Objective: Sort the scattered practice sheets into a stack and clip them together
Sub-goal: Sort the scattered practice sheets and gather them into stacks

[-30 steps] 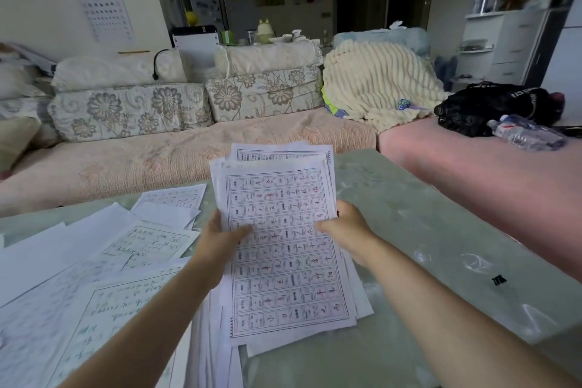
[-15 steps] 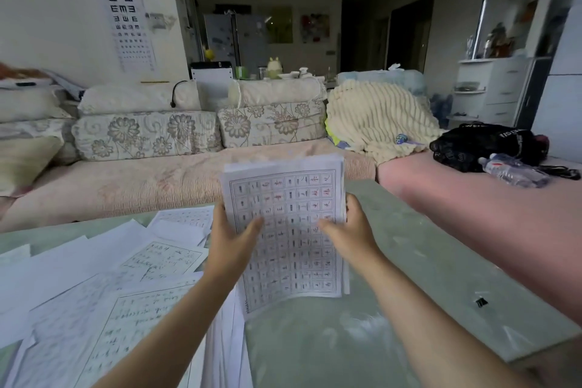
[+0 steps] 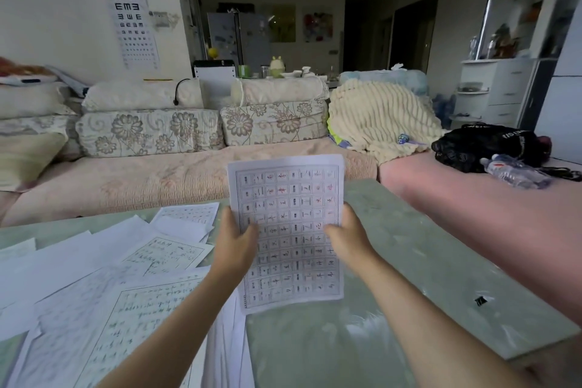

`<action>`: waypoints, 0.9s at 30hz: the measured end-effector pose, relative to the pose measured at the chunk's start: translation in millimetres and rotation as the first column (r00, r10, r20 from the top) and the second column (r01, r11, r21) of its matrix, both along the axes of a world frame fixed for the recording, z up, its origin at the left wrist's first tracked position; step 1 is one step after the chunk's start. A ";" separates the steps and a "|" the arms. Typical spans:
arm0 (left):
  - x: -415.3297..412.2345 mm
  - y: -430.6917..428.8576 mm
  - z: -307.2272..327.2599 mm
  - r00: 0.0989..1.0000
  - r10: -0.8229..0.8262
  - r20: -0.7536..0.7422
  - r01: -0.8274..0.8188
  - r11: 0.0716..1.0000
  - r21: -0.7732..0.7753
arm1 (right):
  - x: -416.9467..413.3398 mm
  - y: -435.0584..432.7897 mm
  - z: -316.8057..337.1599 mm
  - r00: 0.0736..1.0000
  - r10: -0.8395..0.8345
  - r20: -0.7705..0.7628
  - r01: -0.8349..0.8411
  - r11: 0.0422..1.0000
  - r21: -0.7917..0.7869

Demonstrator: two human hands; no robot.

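Nearest the camera, both forearms reached forward over the green glass-topped table (image 3: 393,246). The left hand (image 3: 234,247) and the right hand (image 3: 348,238) each pinched a long side edge of the gathered stack of practice sheets (image 3: 288,230), thumbs on the printed grid face and fingers hidden behind. The stack stood nearly upright, its bottom edge at or just above the tabletop; contact there could not be told. Its edges looked fairly square, with only a sliver of other pages showing at the lower left.

As a judgement, the bundle was light and limp: paper this thin bows if held by one corner, and smooth pages slide against one another, so a grip at mid-height on both long sides suited squaring them by tapping. For clipping, a firm pinch near the top edge or a corner would probably keep the pages from fanning out.

To the left, loose sheets (image 3: 94,277) lay overlapping across the table, not yet collected. A small black binder clip (image 3: 480,300) sat on the glass to the right, well apart from the hands.

Beyond the table ran a pink-covered sofa (image 3: 157,179), with a water bottle (image 3: 516,172) on the right-hand seat.
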State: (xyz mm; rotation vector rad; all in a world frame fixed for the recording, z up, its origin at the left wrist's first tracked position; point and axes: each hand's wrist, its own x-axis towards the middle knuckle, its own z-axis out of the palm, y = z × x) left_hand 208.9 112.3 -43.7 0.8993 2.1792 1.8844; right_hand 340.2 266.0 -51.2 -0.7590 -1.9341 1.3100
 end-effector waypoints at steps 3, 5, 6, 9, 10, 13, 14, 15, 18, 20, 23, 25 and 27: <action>-15.5 -13.2 20.3 0.999 -0.037 0.016 0.038 0.997 -0.063 | -2.0 -3.2 17.1 1.000 -0.022 0.007 0.022 1.000 0.014; -31.4 -29.1 33.2 0.993 -0.063 0.102 0.073 0.993 -0.095 | -8.4 -8.9 23.6 0.999 0.028 0.046 -0.027 0.999 -0.024; -39.1 -39.5 37.0 0.990 -0.061 0.129 0.078 0.988 -0.133 | -13.6 -15.2 23.9 0.994 0.064 0.087 -0.060 0.997 -0.044; -60.0 -75.1 31.2 0.994 -0.015 0.108 0.048 0.952 -0.303 | -37.9 -42.5 10.4 0.964 0.164 0.209 -0.141 0.983 -0.118; -65.2 -89.4 24.7 0.996 0.022 0.091 0.012 0.935 -0.355 | -47.1 -55.9 4.7 0.955 0.185 0.232 -0.155 0.977 -0.144; -81.7 -139.4 -1.2 0.984 0.174 0.034 -0.140 0.881 -0.451 | -73.7 -100.8 -9.5 0.930 0.251 0.270 -0.191 0.954 -0.229; -86.9 -156.1 -9.1 0.977 0.213 0.015 -0.180 0.861 -0.475 | -82.1 -115.7 -13.6 0.921 0.271 0.279 -0.205 0.948 -0.245; -92.4 -171.0 -15.9 0.970 0.242 -0.005 -0.212 0.841 -0.498 | -90.7 -129.4 -18.3 0.915 0.283 0.287 -0.214 0.944 -0.251; -107.7 -204.8 -35.5 0.959 0.282 -0.031 -0.245 0.766 -0.594 | -117.2 -163.8 -37.0 0.887 0.276 0.369 -0.213 0.956 -0.202; -113.8 -218.7 -48.8 0.963 0.259 -0.071 -0.228 0.650 -0.725 | -130.0 -181.8 -48.8 0.826 0.275 0.493 -0.244 0.961 -0.128; -122.7 -230.9 -69.9 0.971 0.186 -0.152 -0.223 0.463 -0.858 | -141.7 -197.6 -63.7 0.642 0.164 0.749 -0.305 0.951 0.054; -123.9 -231.6 -75.4 0.971 0.193 -0.140 -0.217 0.473 -0.854 | -144.3 -200.2 -69.3 0.545 0.045 0.837 -0.332 0.929 0.166; -120.5 -228.3 -73.6 0.972 0.225 -0.073 -0.191 0.562 -0.805 | -146.6 -199.5 -72.7 0.506 0.036 0.862 -0.365 0.914 0.176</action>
